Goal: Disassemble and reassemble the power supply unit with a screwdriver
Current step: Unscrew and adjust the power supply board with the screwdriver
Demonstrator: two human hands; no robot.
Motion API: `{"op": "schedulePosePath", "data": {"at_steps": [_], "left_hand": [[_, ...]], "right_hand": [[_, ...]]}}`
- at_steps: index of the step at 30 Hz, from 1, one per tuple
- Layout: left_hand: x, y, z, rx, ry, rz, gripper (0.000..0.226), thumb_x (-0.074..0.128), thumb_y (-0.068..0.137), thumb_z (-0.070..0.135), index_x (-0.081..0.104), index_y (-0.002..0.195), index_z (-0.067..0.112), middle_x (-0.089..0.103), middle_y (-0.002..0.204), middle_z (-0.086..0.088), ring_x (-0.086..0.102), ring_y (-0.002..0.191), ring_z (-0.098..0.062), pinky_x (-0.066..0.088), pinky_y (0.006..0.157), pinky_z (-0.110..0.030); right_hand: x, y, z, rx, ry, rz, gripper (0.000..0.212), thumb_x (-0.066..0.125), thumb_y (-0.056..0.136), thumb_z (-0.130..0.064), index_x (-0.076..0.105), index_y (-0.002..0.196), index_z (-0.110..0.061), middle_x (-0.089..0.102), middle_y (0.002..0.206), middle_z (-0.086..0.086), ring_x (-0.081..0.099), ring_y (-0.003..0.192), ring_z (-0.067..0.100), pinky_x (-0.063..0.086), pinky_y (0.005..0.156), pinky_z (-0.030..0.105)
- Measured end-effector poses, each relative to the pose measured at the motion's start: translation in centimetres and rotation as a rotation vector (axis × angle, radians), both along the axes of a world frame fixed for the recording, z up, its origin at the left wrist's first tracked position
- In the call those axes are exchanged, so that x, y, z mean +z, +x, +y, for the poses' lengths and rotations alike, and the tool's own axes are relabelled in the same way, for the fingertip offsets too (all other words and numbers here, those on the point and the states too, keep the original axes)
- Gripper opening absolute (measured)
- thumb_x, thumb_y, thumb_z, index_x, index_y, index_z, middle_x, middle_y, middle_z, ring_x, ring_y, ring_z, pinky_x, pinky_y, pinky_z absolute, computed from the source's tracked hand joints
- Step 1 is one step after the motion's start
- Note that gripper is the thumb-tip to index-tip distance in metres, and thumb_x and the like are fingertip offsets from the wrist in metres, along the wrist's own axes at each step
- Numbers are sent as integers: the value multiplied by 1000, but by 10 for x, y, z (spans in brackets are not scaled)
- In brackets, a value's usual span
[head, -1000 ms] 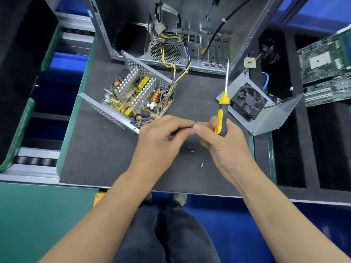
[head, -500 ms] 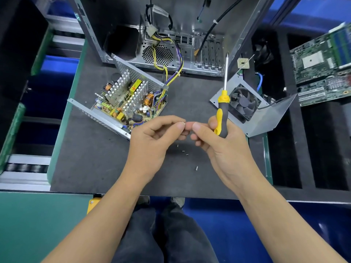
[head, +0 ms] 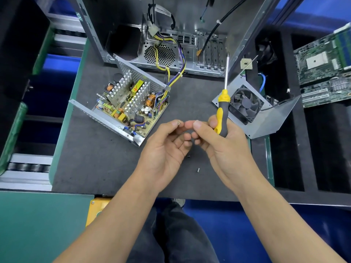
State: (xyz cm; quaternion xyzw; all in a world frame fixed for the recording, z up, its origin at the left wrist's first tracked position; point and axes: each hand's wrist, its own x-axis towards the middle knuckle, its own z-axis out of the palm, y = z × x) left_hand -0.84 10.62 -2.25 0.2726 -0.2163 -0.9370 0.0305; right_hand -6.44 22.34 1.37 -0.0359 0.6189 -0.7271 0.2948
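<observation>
Head: fan cover (head: 266, 118) beside screwdriver (head: 221, 112); loose screws (head: 198, 169).

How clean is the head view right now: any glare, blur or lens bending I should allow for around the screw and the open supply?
Head view: sharp at centre, so the screw at the left hand fingertips and the power supply board read clearly; soft sheen, no blown glare, on the fan cover plate; wide-angle bending bows the computer case edges; the right hand casts only faint shadow on the dark mat.
</observation>
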Motion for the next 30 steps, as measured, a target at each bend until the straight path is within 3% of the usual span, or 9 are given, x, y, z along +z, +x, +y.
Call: {"op": "schedulePosePath", "data": {"at_steps": [5,9,14,19,23,26,30], "left_hand": [[-2,-4,0,-39,41,-66,7,69,73,18,72,67,15,63,72,-1,58,58,-10,47,53,-19],[-3,-6,-2,-114,26,-103,8,68,73,18,74,68,14,61,81,-5,54,56,-9,45,52,-20],[-5,-7,-6,-163,-6,-139,7,65,70,17,70,71,13,56,69,-1,51,54,-9,42,49,-20],[-5,-6,-11,-211,-109,-168,21,61,76,14,72,58,17,60,62,1,52,50,-8,40,47,-19],[-8,-6,-13,-204,-185,-196,28,58,89,9,74,67,14,62,66,-2,54,52,-9,41,47,-19],[-12,-5,-13,-199,-336,-210,31,59,91,7,75,67,17,66,69,-3,57,55,-10,42,50,-19],[-23,4,-18,-206,-849,-268,26,60,95,12,74,77,23,69,72,7,62,61,-7,44,55,-16]], "right_hand": [[3,-1,-5,22,120,166,38,71,85,-6,64,68,-40,76,100,2,71,81,18,54,70,21],[3,-1,-8,39,193,271,41,71,84,1,55,70,-35,76,99,-2,71,82,27,55,68,21],[2,-1,-10,35,336,404,50,73,85,-5,56,65,-48,75,91,-11,70,76,11,51,63,14],[-6,1,-9,19,399,478,42,74,85,-11,47,65,-37,75,89,-15,69,80,9,54,67,24],[-14,0,-10,-3,436,556,30,72,84,-13,48,71,-23,72,85,-19,66,74,4,48,63,13],[-22,-6,-9,-16,507,579,28,71,84,-17,51,72,-32,69,80,-17,61,69,4,44,62,11],[-34,-31,-5,-71,643,579,21,70,85,-23,52,74,-22,62,70,-23,53,64,-1,38,60,9]]}}
